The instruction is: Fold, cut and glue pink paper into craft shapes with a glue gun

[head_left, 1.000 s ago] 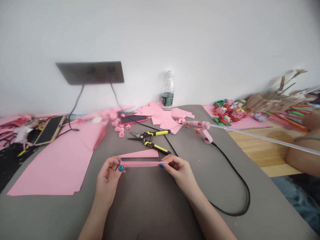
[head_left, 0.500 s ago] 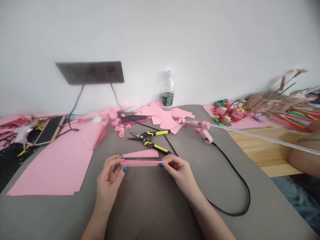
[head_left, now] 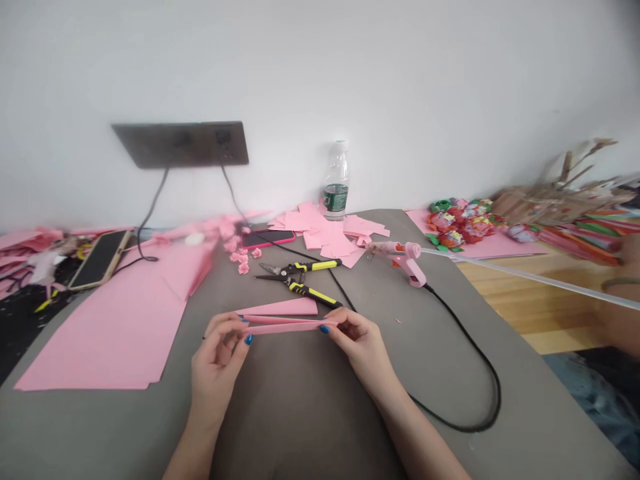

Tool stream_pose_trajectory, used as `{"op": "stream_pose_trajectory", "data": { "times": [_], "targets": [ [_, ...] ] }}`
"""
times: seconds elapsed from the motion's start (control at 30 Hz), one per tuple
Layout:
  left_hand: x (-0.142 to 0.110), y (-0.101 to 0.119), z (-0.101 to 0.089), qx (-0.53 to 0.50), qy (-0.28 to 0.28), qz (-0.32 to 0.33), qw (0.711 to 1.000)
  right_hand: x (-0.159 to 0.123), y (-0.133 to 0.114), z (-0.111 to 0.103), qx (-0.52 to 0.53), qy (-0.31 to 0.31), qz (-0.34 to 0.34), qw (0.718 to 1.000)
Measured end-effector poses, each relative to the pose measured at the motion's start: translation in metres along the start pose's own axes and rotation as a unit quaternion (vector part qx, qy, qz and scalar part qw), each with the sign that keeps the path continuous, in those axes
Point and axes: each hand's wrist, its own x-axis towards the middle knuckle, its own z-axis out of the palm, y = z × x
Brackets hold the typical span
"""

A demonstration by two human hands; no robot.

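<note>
Left hand (head_left: 216, 368) and right hand (head_left: 361, 349) pinch opposite ends of folded pink strip (head_left: 285, 327), held level above grey mat (head_left: 305, 420). Pink triangle (head_left: 285, 307) sits just beyond it, snips (head_left: 300, 281) farther on, glue gun (head_left: 404, 259) off right.

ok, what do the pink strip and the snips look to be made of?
Pink strip: probably matte card or thin craft foam; no sheen, and it bows softly along its fold. Snips: blades look like bare steel, with a grey metallic tone; handles look like moulded plastic or rubber, yellow and black.
</note>
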Motion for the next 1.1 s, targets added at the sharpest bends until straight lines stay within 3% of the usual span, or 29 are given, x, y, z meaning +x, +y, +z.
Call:
{"op": "stream_pose_trajectory", "data": {
  "times": [0.87, 1.1],
  "targets": [
    [0.0032, 0.0021, 0.0010, -0.029, -0.003, -0.037, 0.999, 0.0001, -0.0005, -0.0001, -0.007, -0.004, 0.000, 1.000],
    [-0.0008, -0.0020, -0.0030, -0.034, -0.029, -0.042, 0.998, 0.0006, 0.0002, -0.0005, -0.004, -0.006, -0.002, 1.000]
  ]
}}
